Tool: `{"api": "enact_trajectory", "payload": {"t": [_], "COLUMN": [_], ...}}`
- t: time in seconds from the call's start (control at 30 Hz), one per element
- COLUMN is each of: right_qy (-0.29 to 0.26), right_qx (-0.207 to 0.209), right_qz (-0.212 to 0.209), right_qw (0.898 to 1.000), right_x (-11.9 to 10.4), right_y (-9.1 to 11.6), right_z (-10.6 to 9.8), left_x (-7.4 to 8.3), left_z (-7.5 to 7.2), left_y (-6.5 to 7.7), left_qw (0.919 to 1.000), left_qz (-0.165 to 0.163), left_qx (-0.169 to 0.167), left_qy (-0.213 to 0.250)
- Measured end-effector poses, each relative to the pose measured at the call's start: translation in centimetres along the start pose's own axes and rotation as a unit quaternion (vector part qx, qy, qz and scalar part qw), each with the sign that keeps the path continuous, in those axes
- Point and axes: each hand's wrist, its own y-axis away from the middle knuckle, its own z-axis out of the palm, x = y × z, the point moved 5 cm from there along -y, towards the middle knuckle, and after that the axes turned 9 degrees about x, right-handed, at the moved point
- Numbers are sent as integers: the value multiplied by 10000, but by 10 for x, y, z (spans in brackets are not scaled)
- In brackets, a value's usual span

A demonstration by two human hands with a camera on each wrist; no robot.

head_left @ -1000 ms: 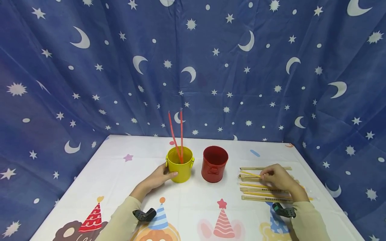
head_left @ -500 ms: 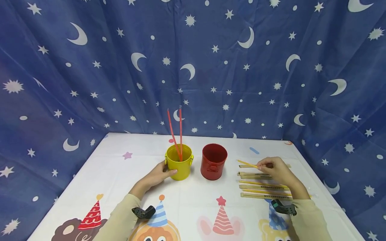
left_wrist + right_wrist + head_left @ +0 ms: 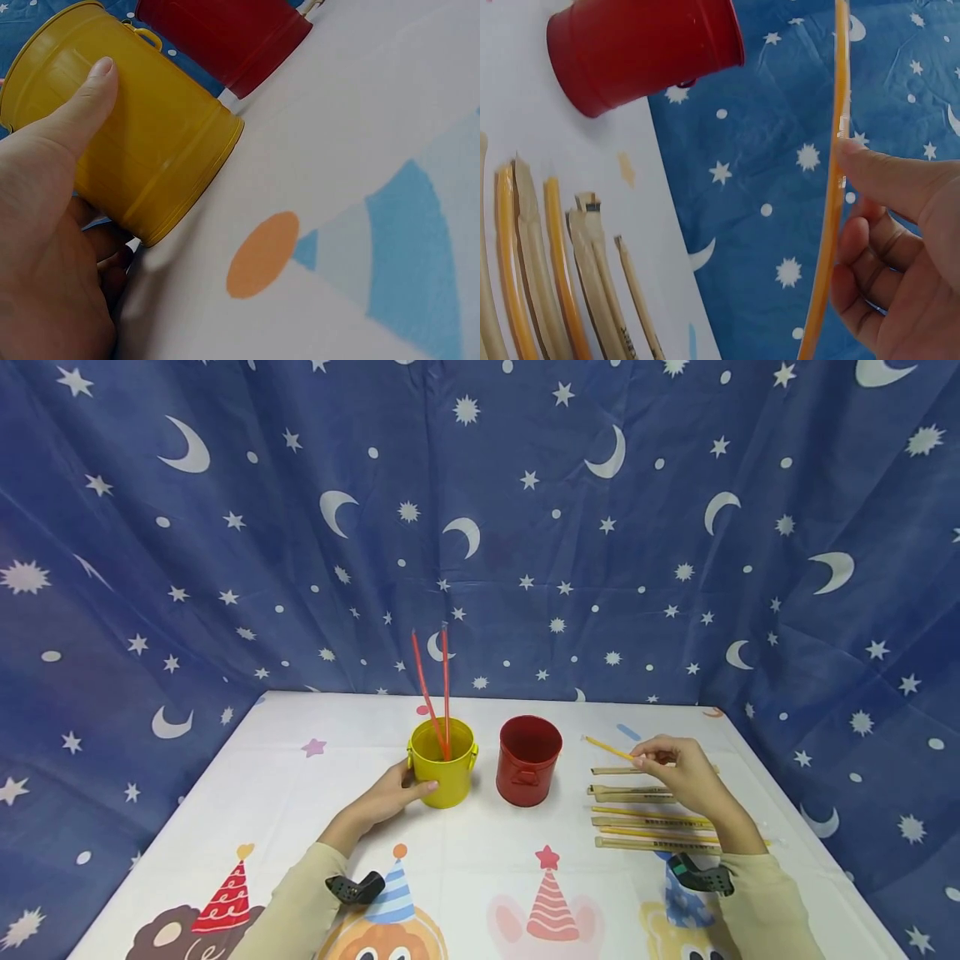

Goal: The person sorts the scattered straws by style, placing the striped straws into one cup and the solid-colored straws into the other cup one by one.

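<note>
My left hand [image 3: 381,797] holds the side of a small yellow bucket [image 3: 444,783], thumb along its front and fingers behind, as the left wrist view shows. Two red drinking straws [image 3: 446,681] in clear wrappers stand in that bucket, leaning apart. Beside it sits a red bucket [image 3: 527,777]. Between thumb and fingers, my right hand [image 3: 686,777] pinches a yellow drinking straw [image 3: 838,150] in a clear wrapper, raised above the row on the table. In that row lie paper-wrapped straws [image 3: 637,821] and yellow straws [image 3: 663,837], side by side.
A white tablecloth [image 3: 465,868] printed with party-hat animals covers the table. Behind it hangs a blue curtain [image 3: 517,568] with moons and stars. The red bucket stands between the yellow bucket and the straw row.
My right hand has lifted the yellow straw from the row and moved it up and slightly left. The left hand stays on the yellow bucket.
</note>
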Motion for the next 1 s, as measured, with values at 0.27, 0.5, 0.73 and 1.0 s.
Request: {"api": "enact_trajectory", "payload": {"t": [0.27, 0.5, 0.73, 1.0], "right_qy": [-346, -1730, -2756, -5272], "right_qx": [341, 529, 353, -98], "right_qz": [-166, -46, 466, 428], "right_qw": [9987, 9835, 9595, 8486], "right_x": [-20, -37, -51, -85], "right_y": [-2, 0, -4, -21], "right_z": [-3, -3, 4, 15], "left_x": [1, 0, 0, 2], "left_z": [-1, -1, 0, -1], "left_y": [1, 1, 2, 1], "left_qw": [10000, 9999, 9999, 10000], "left_qz": [-75, -139, -88, -26], "left_qx": [9, 7, 23, 17], "left_qy": [-26, -36, 56, 63]}}
